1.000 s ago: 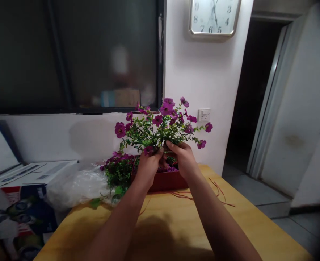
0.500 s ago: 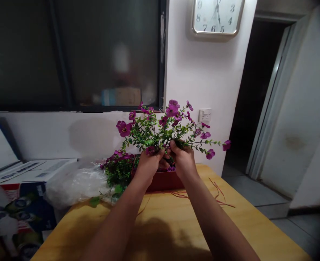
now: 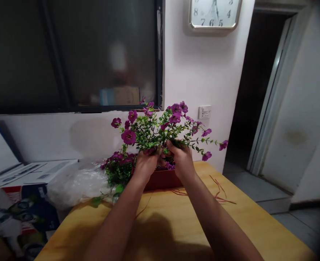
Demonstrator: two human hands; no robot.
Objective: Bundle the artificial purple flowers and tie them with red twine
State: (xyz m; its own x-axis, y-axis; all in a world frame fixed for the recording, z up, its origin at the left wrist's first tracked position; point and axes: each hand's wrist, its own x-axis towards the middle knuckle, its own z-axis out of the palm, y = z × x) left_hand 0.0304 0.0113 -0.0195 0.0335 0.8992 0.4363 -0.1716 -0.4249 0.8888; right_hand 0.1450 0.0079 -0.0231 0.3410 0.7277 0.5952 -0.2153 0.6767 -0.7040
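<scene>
Both hands grip a bunch of artificial flowers [image 3: 160, 130] with purple blooms and small green leaves, held above a dark red box [image 3: 164, 179]. My left hand [image 3: 147, 162] closes round the lower stems on the left; its fingertips are partly hidden among leaves. On the right side, my right hand [image 3: 181, 156] is closed on the same bunch, thumb pointing up along the stems. Some purple flowers [image 3: 169, 166] show inside the box between my hands. Another bunch of purple flowers [image 3: 119, 168] lies left of the box, beside my left forearm.
Thin red strips [image 3: 219, 192] lie on the wooden table [image 3: 171, 221] at the right. A clear plastic bag [image 3: 78, 183] rests at the table's left edge, next to printed cartons [image 3: 21, 203]. Behind stands a white wall with a socket [image 3: 204, 112] and clock [image 3: 214, 12].
The bunch has turned slightly in my hands, so the blooms at its left and top sit differently. Both hands stay closed on it above the box. The camera view has shifted a little.
</scene>
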